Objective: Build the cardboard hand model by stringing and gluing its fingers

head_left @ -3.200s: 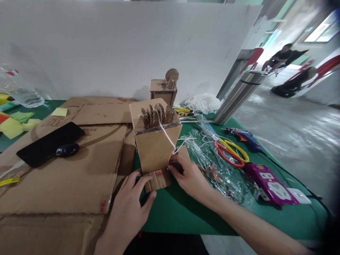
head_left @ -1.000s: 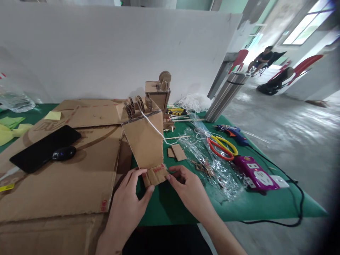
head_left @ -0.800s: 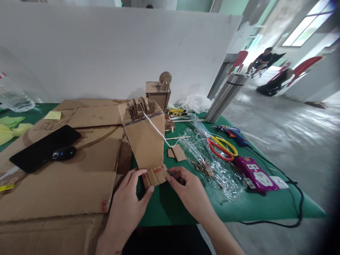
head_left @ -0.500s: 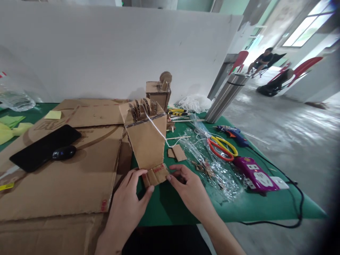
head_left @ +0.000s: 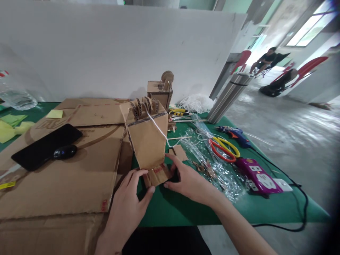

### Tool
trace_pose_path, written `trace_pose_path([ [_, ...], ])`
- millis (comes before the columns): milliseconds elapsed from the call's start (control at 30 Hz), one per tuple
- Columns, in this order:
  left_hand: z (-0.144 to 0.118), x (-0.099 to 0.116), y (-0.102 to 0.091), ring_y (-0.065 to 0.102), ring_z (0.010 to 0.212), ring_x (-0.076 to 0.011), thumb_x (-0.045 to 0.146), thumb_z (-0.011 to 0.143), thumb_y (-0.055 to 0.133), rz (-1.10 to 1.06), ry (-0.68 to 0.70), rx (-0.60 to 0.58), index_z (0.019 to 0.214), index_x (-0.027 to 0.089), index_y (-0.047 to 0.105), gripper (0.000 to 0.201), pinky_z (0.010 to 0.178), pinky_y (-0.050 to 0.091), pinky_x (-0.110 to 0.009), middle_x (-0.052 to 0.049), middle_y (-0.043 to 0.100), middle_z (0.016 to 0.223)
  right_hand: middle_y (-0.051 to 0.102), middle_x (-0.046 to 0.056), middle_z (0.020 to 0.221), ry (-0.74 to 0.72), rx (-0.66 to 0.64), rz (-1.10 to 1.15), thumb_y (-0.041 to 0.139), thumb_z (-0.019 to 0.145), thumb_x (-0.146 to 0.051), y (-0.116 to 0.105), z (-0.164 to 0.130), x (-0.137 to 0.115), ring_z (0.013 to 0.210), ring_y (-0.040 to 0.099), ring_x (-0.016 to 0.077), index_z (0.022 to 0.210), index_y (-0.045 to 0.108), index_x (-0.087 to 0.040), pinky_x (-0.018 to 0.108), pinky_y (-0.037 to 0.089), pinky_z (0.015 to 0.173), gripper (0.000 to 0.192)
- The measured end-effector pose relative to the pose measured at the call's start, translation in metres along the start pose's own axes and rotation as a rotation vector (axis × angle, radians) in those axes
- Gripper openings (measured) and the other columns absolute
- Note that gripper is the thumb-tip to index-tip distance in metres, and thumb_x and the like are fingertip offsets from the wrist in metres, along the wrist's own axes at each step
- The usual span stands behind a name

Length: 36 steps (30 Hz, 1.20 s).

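Green cloth covers the table [head_left: 186, 209], which stands before a white wall. On it stands a tapered cardboard model [head_left: 147, 141], tilted, with cardboard wheels at its top and a white string [head_left: 159, 131] trailing off it. The left hand [head_left: 127, 207] pinches the model's folded foot, thumb and fingers closed on the flap. The right hand [head_left: 190, 180] grips the same foot from the other side, fingers curled against it. Flat cardboard sheets [head_left: 66, 177] lie to the left; scissors [head_left: 224, 148] and a purple power strip [head_left: 259, 175] lie to the right.
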<state>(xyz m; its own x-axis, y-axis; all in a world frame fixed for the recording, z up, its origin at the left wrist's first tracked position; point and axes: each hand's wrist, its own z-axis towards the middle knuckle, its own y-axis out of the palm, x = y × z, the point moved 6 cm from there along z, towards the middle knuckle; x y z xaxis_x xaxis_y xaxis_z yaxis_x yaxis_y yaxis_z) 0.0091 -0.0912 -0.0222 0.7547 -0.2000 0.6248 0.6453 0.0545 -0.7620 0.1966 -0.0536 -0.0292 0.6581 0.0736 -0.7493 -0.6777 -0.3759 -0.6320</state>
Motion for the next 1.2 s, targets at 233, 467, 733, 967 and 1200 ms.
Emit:
trace_pose_path([
  [233,0.001,0.002,-0.002,0.065,0.108,-0.0272,0.037,0.092,0.055,0.0,0.011,0.017,0.113,0.026,0.058,0.024,0.088,0.055,-0.045,-0.005,0.067,0.115,0.06,0.002,0.096,-0.051,-0.087,0.003,0.075,0.075,-0.033,-0.004,0.012,-0.007,0.08,0.058,0.0201,0.147,0.035,-0.027,0.03,0.041,0.067,0.082],
  [467,0.0,0.002,-0.001,0.063,0.11,-0.0286,0.036,0.088,0.062,0.036,0.03,0.024,0.115,0.025,0.055,0.03,0.091,0.053,-0.046,-0.007,0.065,0.116,0.06,0.001,0.091,-0.06,-0.034,0.024,0.077,0.075,-0.035,-0.005,0.012,-0.003,0.078,0.057,0.0193,0.142,0.045,-0.025,0.03,0.041,0.067,0.074],
  [733,0.002,0.002,-0.001,0.066,0.103,-0.0266,0.036,0.091,0.058,0.031,0.0,0.001,0.113,0.025,0.054,0.025,0.085,0.056,-0.042,-0.005,0.064,0.113,0.063,0.002,0.093,-0.044,-0.032,0.038,0.077,0.076,-0.036,-0.001,0.014,0.0,0.078,0.058,0.0196,0.144,0.043,-0.025,0.029,0.039,0.064,0.077],
  [967,-0.001,0.001,0.0,0.067,0.099,-0.0263,0.033,0.089,0.061,0.044,0.001,0.021,0.111,0.025,0.054,0.025,0.081,0.057,-0.041,-0.005,0.064,0.11,0.063,0.002,0.097,-0.01,-0.042,0.006,0.077,0.076,-0.031,0.001,0.013,0.0,0.08,0.058,0.0191,0.147,0.04,-0.028,0.028,0.038,0.065,0.081],
  [1200,0.0,0.001,-0.001,0.068,0.098,-0.026,0.03,0.087,0.063,0.042,-0.012,0.031,0.111,0.026,0.054,0.026,0.079,0.057,-0.04,-0.004,0.065,0.111,0.063,0.002,0.097,-0.012,-0.024,0.003,0.079,0.074,-0.03,0.0,0.013,0.001,0.081,0.059,0.0199,0.147,0.04,-0.028,0.029,0.038,0.067,0.083],
])
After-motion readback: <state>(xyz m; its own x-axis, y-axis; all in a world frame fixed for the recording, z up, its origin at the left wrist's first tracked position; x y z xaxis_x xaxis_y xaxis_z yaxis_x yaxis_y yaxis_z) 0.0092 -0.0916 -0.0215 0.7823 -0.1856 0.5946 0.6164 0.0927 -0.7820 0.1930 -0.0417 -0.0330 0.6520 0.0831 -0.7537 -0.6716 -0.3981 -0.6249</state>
